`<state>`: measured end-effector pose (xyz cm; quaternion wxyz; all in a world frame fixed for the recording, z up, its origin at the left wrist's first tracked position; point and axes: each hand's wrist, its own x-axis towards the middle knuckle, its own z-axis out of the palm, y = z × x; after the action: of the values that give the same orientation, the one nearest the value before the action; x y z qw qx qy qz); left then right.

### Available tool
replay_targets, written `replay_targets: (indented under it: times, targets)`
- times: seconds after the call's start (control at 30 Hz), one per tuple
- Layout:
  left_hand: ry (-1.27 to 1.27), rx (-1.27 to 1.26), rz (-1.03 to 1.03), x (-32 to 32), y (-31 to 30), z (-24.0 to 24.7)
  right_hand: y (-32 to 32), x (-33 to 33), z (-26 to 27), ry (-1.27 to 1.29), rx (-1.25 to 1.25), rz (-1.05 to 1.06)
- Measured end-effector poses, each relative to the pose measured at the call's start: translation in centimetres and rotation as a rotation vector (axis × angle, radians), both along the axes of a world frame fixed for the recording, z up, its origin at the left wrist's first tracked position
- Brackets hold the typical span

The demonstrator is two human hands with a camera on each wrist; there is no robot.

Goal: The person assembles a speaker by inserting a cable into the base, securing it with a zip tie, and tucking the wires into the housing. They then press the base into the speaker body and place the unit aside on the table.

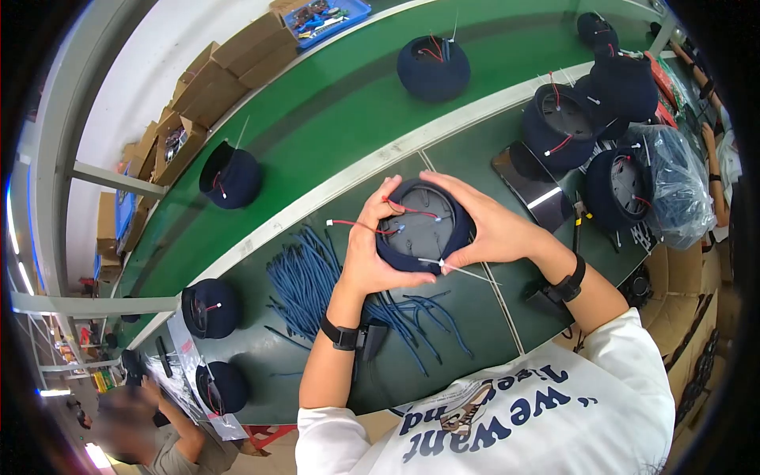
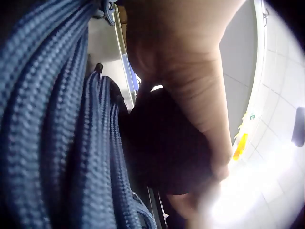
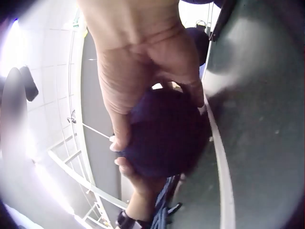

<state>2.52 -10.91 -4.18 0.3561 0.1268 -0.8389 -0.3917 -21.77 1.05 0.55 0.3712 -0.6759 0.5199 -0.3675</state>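
Observation:
A round navy fabric-covered shell (image 1: 457, 198) is held between both hands over the bench, its grey plastic inside facing up. Red wires (image 1: 423, 213) with small white plugs come out of the opening, and one hangs over the left hand. My left hand (image 1: 368, 252) grips the shell's left side, with its thumb along the near rim. On the other side my right hand (image 1: 497, 228) grips it, thumb tip at a white cable tie (image 1: 469, 270) on the near rim. The shell's rounded underside (image 3: 164, 133) shows dark in the right wrist view. Blue braided cords (image 2: 38, 119) lie close by the left wrist.
A pile of cut blue cords (image 1: 297, 289) lies left of the hands. More navy shells (image 1: 558, 127) stand at the right, beside a phone (image 1: 532, 186) and a clear plastic bag (image 1: 677, 190). Beyond the bench runs a green conveyor belt (image 1: 332, 134) carrying other shells.

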Motion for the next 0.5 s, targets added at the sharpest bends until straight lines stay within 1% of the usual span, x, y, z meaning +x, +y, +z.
replay_targets:
  times: [0.13, 0.23, 0.33, 0.37, 0.43, 0.5]
  targets:
    - [0.084, 0.064, 0.020, -0.4, 0.5, -0.2, -0.3, -0.5, -0.2, 0.066, -0.092, 0.024]
    - [0.078, 0.001, 0.036, -0.5, 0.5, 0.1, -0.3, -0.8, -0.2, 0.147, -0.190, 0.026]
    - [0.082, -0.040, 0.051, -0.6, 0.6, 0.3, 0.0, -0.4, -1.3, 0.288, -0.335, 0.075]
    - [0.069, -0.056, 0.062, -0.6, 0.6, 0.4, 0.0, -0.4, -1.3, 0.252, -0.350, 0.070]
    - [0.044, -0.091, 0.087, -0.5, 0.7, 0.7, 0.2, -0.5, -0.8, 0.149, -0.271, 0.057]
    - [-0.001, -0.219, 0.069, 0.0, 0.7, 0.4, 0.3, -0.4, -0.7, 0.011, -0.200, 0.026]
